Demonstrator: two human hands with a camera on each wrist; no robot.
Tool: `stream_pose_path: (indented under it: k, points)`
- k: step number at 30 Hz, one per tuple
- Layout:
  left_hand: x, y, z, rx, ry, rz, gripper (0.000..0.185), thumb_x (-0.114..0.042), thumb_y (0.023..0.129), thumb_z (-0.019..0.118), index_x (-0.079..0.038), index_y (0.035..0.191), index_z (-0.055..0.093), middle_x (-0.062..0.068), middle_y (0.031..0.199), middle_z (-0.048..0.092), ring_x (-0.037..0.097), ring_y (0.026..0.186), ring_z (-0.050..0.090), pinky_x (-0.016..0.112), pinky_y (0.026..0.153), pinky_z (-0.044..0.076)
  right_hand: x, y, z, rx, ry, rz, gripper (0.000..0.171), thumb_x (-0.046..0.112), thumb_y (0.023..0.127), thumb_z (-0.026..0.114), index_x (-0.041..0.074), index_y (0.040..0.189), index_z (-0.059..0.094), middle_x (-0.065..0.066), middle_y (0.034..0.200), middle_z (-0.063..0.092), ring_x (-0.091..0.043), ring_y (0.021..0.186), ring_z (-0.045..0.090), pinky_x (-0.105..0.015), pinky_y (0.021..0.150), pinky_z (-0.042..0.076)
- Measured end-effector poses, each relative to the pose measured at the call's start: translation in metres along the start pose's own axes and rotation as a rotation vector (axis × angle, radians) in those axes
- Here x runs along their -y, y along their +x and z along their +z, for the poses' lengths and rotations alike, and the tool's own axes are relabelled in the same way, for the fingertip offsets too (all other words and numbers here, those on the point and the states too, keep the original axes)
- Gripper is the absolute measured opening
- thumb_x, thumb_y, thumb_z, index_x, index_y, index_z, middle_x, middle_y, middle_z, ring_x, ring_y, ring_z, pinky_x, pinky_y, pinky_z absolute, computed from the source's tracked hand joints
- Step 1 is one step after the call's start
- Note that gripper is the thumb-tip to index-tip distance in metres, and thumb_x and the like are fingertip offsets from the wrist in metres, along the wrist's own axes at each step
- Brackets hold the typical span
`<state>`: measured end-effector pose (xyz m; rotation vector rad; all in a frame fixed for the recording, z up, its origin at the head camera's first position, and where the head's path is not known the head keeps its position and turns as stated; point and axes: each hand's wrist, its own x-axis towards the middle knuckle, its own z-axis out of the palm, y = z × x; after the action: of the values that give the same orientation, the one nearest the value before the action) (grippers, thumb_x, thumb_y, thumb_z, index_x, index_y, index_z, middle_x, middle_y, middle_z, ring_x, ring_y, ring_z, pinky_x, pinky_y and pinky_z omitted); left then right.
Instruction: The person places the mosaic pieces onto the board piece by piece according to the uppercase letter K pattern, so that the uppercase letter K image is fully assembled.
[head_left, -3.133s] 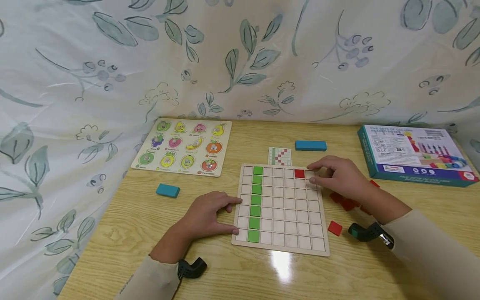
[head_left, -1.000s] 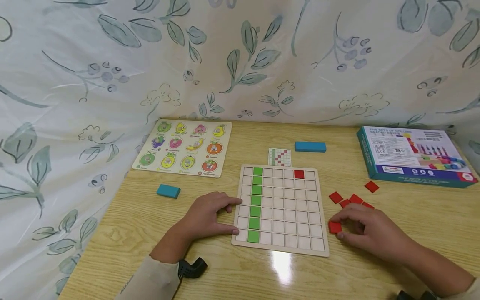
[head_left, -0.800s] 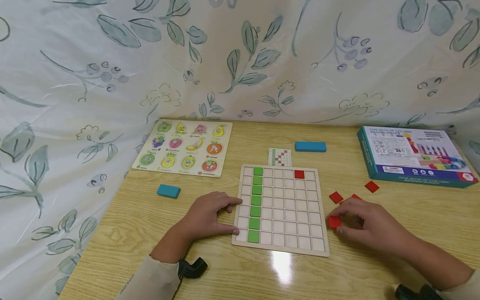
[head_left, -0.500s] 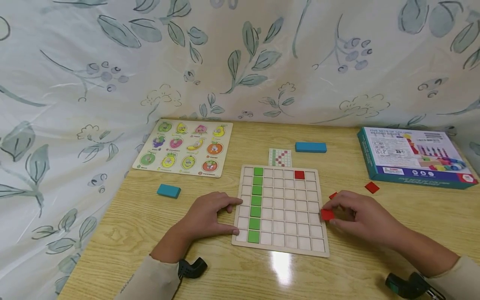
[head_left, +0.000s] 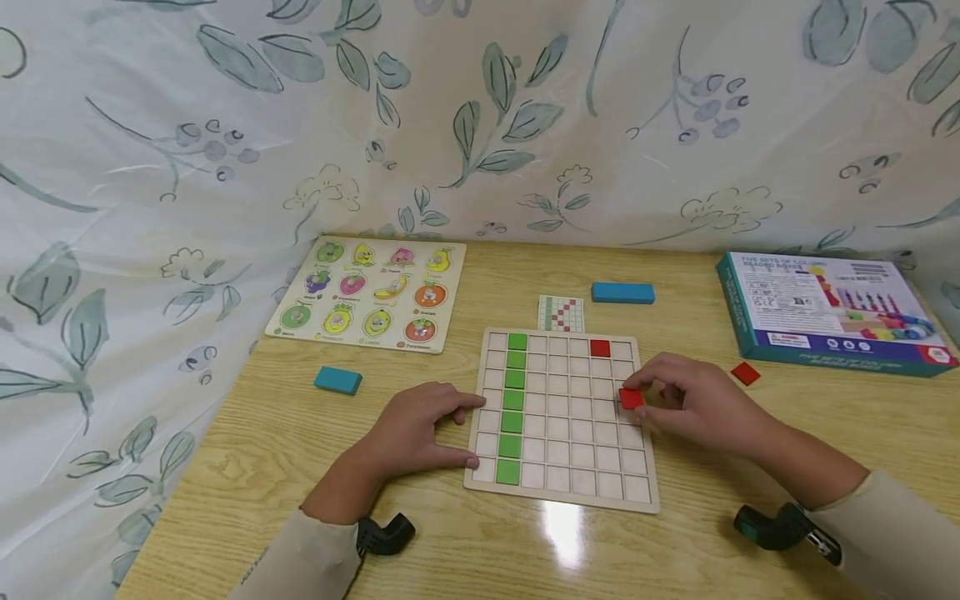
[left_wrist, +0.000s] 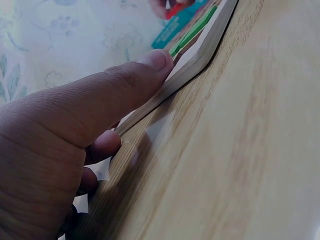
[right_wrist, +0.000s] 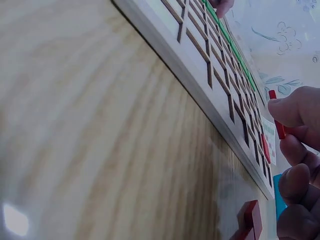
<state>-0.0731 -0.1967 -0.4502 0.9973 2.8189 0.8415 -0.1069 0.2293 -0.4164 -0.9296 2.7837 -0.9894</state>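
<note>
A wooden grid board (head_left: pixel 562 495) lies in the middle of the table. One column of it is filled with green tiles (head_left: pixel 512 422), and a single red tile (head_left: pixel 600 347) sits in the top row. Between thumb and fingers, my right hand (head_left: pixel 693 400) pinches another red square tile (head_left: pixel 631 399) over the board's right edge; the right wrist view shows this tile (right_wrist: pixel 278 127) edge-on, raised above the grid. My left hand (head_left: pixel 408 429) rests beside the board with thumb and index finger extended, their tips at its left edge. Other red tiles are mostly hidden behind my right hand.
A small pattern card (head_left: pixel 560 314) lies just behind the board, near a blue block (head_left: pixel 622 292). Left of them are a fruit picture board (head_left: pixel 442 337) and a shorter blue block (head_left: pixel 338 381). At right, a loose red tile (head_left: pixel 746 373) lies before a box (head_left: pixel 836 312).
My right hand went from the board's top right corner down to the red tiles, picked one up and carried it up and left over the board's edge. The left hand stayed put.
</note>
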Motion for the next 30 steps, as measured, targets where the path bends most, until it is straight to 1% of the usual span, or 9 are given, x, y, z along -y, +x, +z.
stream_pose_path:
  k: [4, 9, 14, 20, 25, 30]
  points:
    - [0.000, 0.000, 0.000, -0.001, -0.003, 0.001, 0.070, -0.056, 0.079, 0.093, -0.024, 0.137, 0.071, -0.016, 0.099, 0.057, 0.004, 0.091, 0.052, 0.031, 0.083, 0.048, -0.002, 0.010, 0.002, 0.010, 0.014, 0.018, 0.033, 0.011, 0.088, 0.088, 0.025, 0.116, 0.076, 0.010, 0.096, 0.063, -0.007, 0.067, 0.051, -0.026, 0.060, 0.045]
    - [0.000, 0.000, -0.001, -0.004, -0.004, -0.004, 0.070, -0.055, 0.078, 0.094, -0.024, 0.137, 0.071, -0.017, 0.099, 0.057, 0.004, 0.091, 0.053, 0.032, 0.083, 0.048, -0.003, 0.025, 0.005, 0.018, 0.010, 0.035, 0.030, 0.014, 0.090, 0.088, 0.021, 0.116, 0.077, 0.007, 0.095, 0.063, -0.009, 0.069, 0.051, -0.027, 0.061, 0.044]
    - [0.000, 0.001, 0.000, 0.002, -0.002, -0.009, 0.071, -0.056, 0.078, 0.093, -0.024, 0.137, 0.071, -0.017, 0.099, 0.057, 0.005, 0.092, 0.053, 0.032, 0.083, 0.048, -0.004, 0.040, 0.009, 0.035, 0.015, 0.042, 0.028, 0.017, 0.091, 0.088, 0.019, 0.118, 0.078, 0.006, 0.101, 0.066, -0.011, 0.070, 0.053, -0.028, 0.063, 0.045]
    - [0.000, 0.001, 0.000, 0.009, 0.000, -0.011, 0.071, -0.056, 0.079, 0.093, -0.024, 0.137, 0.071, -0.017, 0.099, 0.056, 0.005, 0.092, 0.052, 0.031, 0.083, 0.047, -0.003, 0.055, 0.015, 0.046, 0.048, 0.050, 0.026, 0.017, 0.093, 0.086, 0.018, 0.118, 0.078, 0.005, 0.106, 0.068, -0.014, 0.073, 0.055, -0.030, 0.065, 0.048]
    - [0.000, 0.000, 0.000, 0.005, -0.003, -0.007, 0.070, -0.055, 0.078, 0.093, -0.024, 0.137, 0.071, -0.017, 0.099, 0.056, 0.005, 0.092, 0.052, 0.031, 0.083, 0.048, 0.003, 0.067, 0.021, 0.043, 0.018, 0.053, 0.026, 0.015, 0.092, 0.086, 0.015, 0.117, 0.079, 0.004, 0.105, 0.069, -0.017, 0.081, 0.057, -0.032, 0.071, 0.050]
    - [0.000, 0.000, 0.000, 0.006, 0.000, -0.010, 0.071, -0.055, 0.078, 0.093, -0.024, 0.137, 0.071, -0.017, 0.099, 0.057, 0.005, 0.092, 0.052, 0.031, 0.083, 0.047, 0.003, 0.073, 0.026, 0.052, 0.004, 0.084, 0.028, 0.014, 0.090, 0.087, 0.013, 0.117, 0.079, 0.002, 0.106, 0.069, -0.019, 0.085, 0.058, -0.033, 0.074, 0.051]
